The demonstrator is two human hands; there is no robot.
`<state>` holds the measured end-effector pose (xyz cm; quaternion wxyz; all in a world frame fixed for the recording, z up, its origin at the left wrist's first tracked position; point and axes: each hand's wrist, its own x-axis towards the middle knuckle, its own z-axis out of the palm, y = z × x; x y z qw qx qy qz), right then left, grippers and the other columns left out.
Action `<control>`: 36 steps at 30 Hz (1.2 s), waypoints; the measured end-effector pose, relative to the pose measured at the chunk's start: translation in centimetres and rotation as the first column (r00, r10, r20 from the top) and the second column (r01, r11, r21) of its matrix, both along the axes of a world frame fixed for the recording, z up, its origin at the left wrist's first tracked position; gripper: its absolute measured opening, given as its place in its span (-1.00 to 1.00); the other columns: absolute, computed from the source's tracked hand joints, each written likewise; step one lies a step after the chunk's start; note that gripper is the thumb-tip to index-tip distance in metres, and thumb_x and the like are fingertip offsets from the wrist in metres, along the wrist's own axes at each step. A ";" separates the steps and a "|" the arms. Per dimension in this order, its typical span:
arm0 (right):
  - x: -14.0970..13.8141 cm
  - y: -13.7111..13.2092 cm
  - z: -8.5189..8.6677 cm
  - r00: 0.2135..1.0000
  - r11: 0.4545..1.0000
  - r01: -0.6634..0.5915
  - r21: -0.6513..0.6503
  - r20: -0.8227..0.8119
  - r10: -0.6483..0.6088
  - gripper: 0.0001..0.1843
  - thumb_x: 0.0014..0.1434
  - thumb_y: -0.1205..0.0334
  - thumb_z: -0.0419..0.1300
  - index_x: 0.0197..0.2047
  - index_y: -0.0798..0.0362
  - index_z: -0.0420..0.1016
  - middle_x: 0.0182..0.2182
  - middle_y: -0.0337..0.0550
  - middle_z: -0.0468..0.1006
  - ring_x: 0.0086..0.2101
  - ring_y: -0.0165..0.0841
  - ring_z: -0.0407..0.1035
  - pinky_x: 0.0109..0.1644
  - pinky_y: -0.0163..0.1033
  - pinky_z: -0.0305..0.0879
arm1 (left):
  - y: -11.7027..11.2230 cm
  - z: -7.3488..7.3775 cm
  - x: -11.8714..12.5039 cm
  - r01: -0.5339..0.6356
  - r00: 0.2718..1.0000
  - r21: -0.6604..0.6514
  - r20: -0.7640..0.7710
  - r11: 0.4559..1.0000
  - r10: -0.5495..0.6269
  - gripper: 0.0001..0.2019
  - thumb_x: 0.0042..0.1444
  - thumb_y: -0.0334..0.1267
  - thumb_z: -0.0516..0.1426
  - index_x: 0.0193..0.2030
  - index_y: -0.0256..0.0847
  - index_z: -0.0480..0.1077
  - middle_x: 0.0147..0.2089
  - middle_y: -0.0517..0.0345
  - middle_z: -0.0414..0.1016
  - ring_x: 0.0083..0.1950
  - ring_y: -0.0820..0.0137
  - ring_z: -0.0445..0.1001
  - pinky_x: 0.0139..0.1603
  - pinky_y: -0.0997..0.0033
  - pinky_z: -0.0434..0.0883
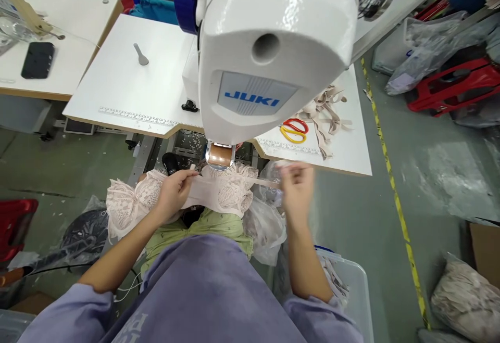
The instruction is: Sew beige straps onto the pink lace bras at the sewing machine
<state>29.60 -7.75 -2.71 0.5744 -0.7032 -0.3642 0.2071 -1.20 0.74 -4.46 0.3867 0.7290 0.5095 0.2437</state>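
Observation:
A pale pink lace bra (230, 189) lies across my lap, under the head of a white JUKI sewing machine (269, 36). My left hand (175, 189) pinches the bra's band just left of the machine's sewing point. More lace cups (135, 197) hang to the left of that hand. Out to the right, my right hand (297, 187) is closed on a narrow pink strap (266, 182) that runs taut from the bra. Motion blurs its fingertips. The machine head hides the needle and part of the cloth.
Red and yellow scissors (294, 130) and beige fabric strips (326, 114) lie on the white tabletop (128, 88). A clear plastic bin (357, 286) stands at my lower right. Plastic bags (265, 228) hang beside my lap. A phone (38, 60) rests on the left table.

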 end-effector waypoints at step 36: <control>-6.7 0.0 1.6 0.717 0.710 -0.697 -0.104 -0.139 0.683 -0.77 0.29 0.05 0.22 -0.28 0.01 0.58 -0.47 -0.24 0.47 -0.46 -0.40 0.34 -0.36 -0.28 0.30 | -2.0 6.4 0.6 0.544 0.836 0.123 -0.170 0.830 -0.522 -0.78 0.40 -0.29 -0.03 0.01 -0.16 0.42 -0.23 0.17 0.66 -0.30 0.39 0.61 -0.36 0.49 0.32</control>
